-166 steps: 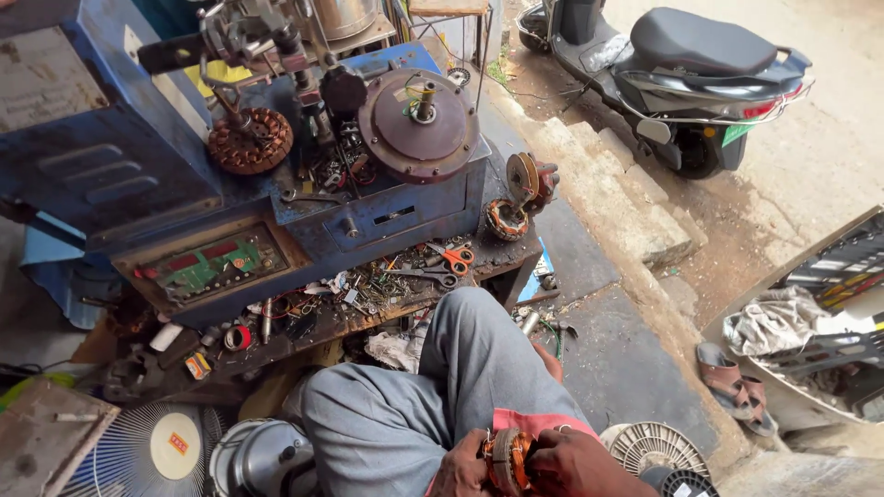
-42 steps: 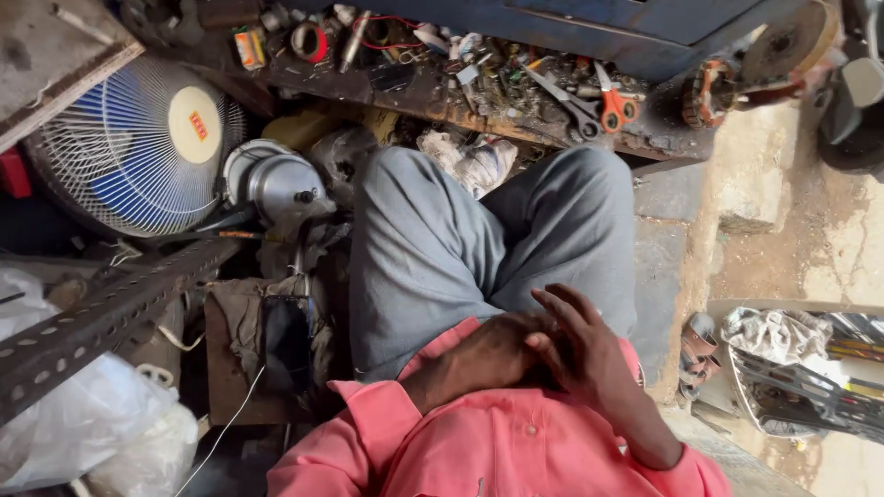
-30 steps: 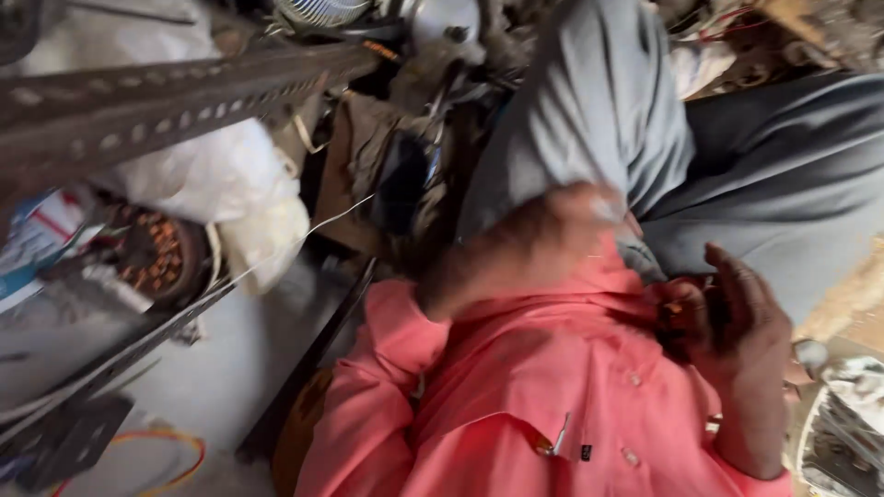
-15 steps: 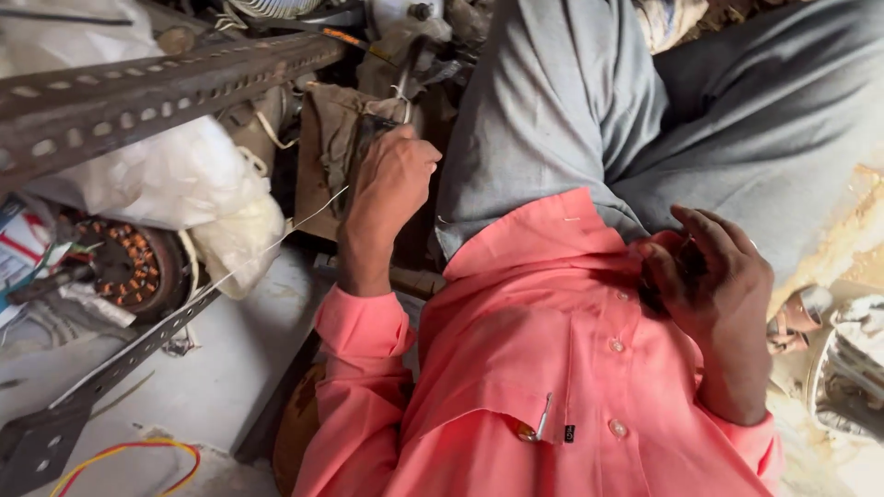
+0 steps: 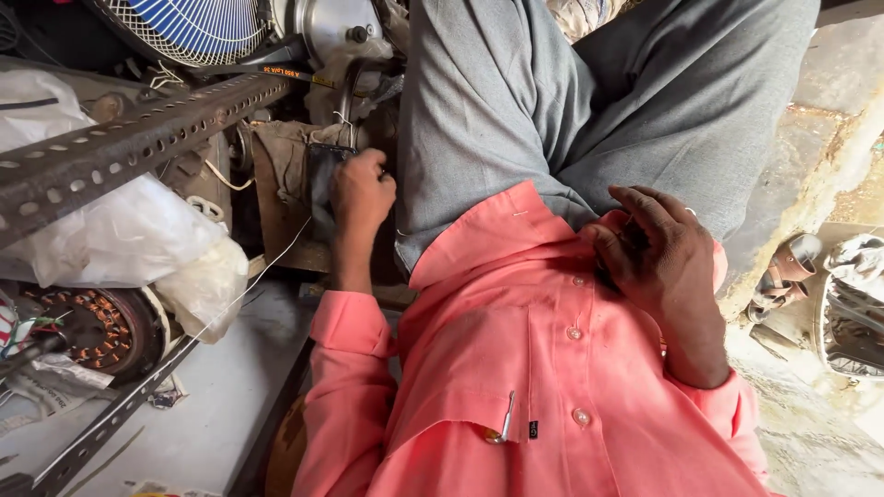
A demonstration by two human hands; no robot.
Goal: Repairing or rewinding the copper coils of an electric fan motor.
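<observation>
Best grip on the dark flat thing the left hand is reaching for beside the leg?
Probably its upper edge, coming from above. The dark flat object stands upright, wedged between the brown cloth-covered box and the grey trouser leg, so only the top is free. The left hand already touches there. Its lower part is hidden.

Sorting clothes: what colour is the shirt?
Salmon pink shirt, plain, clearest in the head view.

A: Left hand (image 5: 361, 191)?
B: Arm stretched down beside the left thigh, elbow bent, sleeve cuff at the wrist. Fingers curled closed, knuckles toward camera.
A: Right hand (image 5: 656, 250)?
B: Lies at the lap, forearm running back toward the camera. Back of hand up, fingers bent and cupped; what's under them is hidden.
</observation>
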